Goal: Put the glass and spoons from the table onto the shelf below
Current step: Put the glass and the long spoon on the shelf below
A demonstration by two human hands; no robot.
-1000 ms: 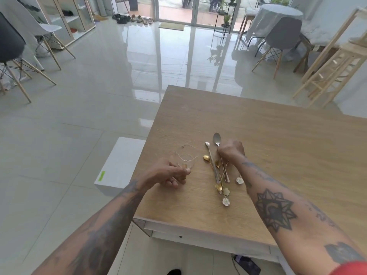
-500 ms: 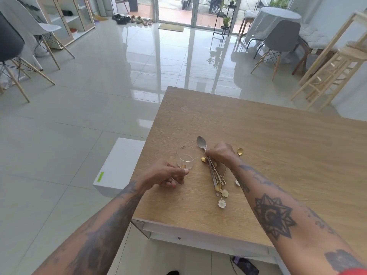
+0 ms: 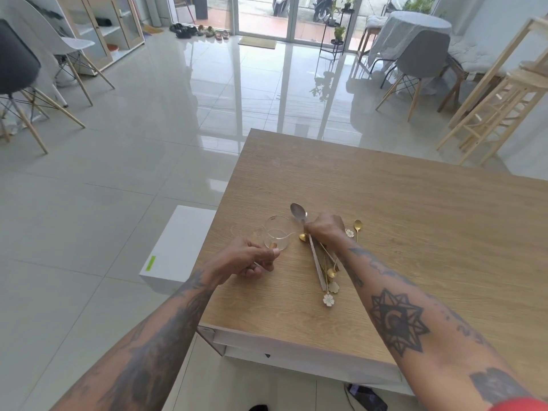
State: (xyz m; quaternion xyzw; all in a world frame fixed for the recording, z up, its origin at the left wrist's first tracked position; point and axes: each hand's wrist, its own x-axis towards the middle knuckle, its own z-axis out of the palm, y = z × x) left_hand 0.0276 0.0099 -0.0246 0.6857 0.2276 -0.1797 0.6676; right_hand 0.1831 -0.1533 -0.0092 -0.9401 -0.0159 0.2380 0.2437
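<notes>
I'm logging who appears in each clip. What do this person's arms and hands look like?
Both forearms are bare and heavily tattooed. The right forearm bears a black geometric star with a crescent inside. A red sleeve edge shows at the lower right corner. No gloves are visible.

No legible text, brand, or number in view. White box [image 3: 178, 250] beside the worktop [image 3: 415, 232] carries a green label strip [image 3: 150, 263]; its print is unreadable.

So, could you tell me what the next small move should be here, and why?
Probably draw in the stray gold spoon: it lies apart, just beyond the right hand, which is closed on the spoon bundle. The left hand already has the glass.
</notes>
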